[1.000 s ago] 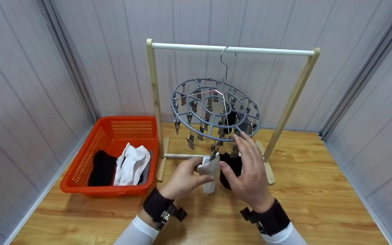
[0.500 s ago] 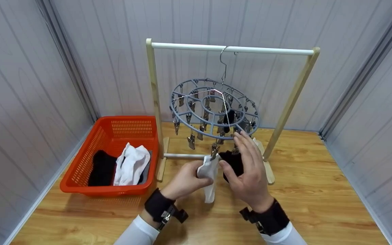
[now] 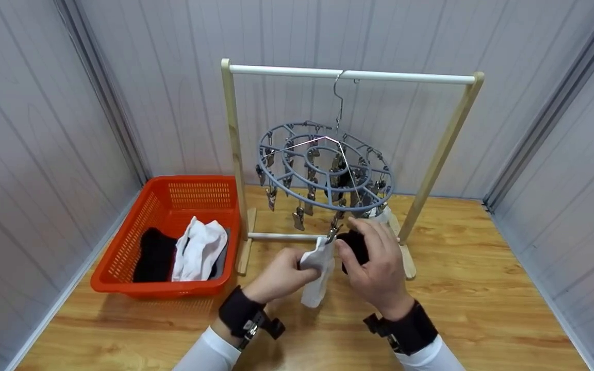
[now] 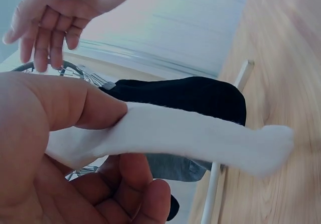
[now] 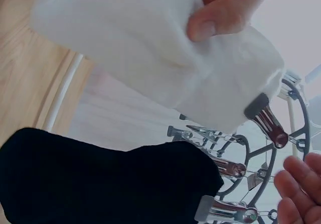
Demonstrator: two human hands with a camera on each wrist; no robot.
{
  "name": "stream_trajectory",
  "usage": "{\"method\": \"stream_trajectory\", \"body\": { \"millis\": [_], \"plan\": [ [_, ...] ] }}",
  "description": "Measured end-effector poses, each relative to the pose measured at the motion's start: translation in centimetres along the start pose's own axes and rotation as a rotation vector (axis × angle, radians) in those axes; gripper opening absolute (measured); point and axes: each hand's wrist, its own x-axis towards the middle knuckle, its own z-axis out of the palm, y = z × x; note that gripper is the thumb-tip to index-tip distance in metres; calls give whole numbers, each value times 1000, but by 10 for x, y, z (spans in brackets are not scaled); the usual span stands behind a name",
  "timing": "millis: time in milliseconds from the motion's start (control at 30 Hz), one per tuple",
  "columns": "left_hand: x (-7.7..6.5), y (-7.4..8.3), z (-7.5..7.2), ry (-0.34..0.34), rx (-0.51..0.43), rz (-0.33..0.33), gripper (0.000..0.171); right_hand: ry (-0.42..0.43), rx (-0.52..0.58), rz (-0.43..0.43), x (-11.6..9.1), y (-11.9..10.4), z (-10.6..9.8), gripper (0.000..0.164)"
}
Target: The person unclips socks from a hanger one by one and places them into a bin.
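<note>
My left hand [image 3: 287,275] pinches a white sock [image 3: 318,270] near its upper end, between thumb and fingers. A metal clip [image 5: 268,121] grips the top corner of this sock, and the rest slants down over the table. My right hand [image 3: 377,268] is just right of the clip, its fingers loosely bent and holding nothing. Close behind it, a black sock [image 5: 110,179] hangs from another clip. Above both hands the round grey clip hanger [image 3: 317,204] tilts down toward the front right. In the left wrist view a grey sock [image 4: 175,167] shows beneath the white one.
The hanger's hook hangs on the white top bar [image 3: 405,77] of a small wooden-sided rack. An orange basket [image 3: 102,275] at the left holds a black sock [image 3: 153,255], a white sock [image 3: 199,252] and something grey. Several unused clips dangle from the hanger's left side.
The hanger has turned slightly, and the clip with the white sock has shifted right. My right fingertips have dropped from the hanger's rim to beside the clip. The left hand keeps its pinch.
</note>
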Motion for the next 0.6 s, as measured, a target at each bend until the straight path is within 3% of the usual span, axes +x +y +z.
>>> {"method": "stream_trajectory", "body": {
  "millis": [400,600],
  "plan": [
    [0,0,3,-23,-11,7,12,-158,71,175,-7,8,1,51],
    [0,2,3,-61,-15,5,10,-247,195,334,-9,8,0,60]
  ]
}}
